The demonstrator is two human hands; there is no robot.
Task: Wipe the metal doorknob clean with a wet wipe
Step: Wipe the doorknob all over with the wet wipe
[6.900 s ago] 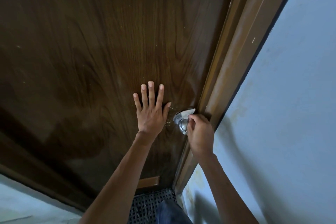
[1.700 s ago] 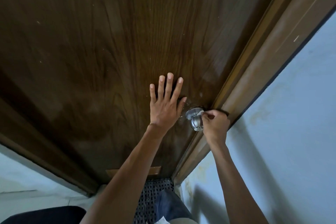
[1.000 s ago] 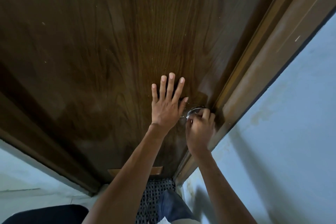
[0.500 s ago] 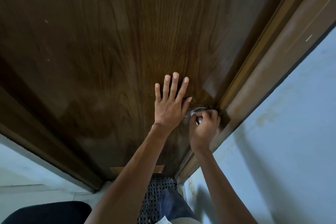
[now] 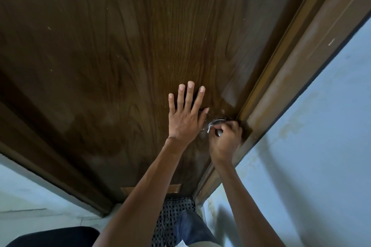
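The metal doorknob (image 5: 217, 121) sits at the right edge of the dark brown wooden door (image 5: 124, 62). Only its shiny rim and a small patch between my fingers show. My right hand (image 5: 224, 140) is curled round the knob and covers most of it. The wet wipe, seen in this hand earlier, is hidden under the fingers now. My left hand (image 5: 185, 115) lies flat on the door just left of the knob, fingers straight and spread, thumb pointing toward the knob.
The brown door frame (image 5: 281, 70) runs diagonally right beside the knob, with a pale blue wall (image 5: 321, 146) to its right. A dark mesh mat (image 5: 172, 216) and my leg in jeans (image 5: 190, 228) are below. A dark object (image 5: 52, 236) lies at bottom left.
My right hand moved from the knob's right side onto its front and now wraps it, shifting slightly over the last second. My left hand has stayed flat on the door.
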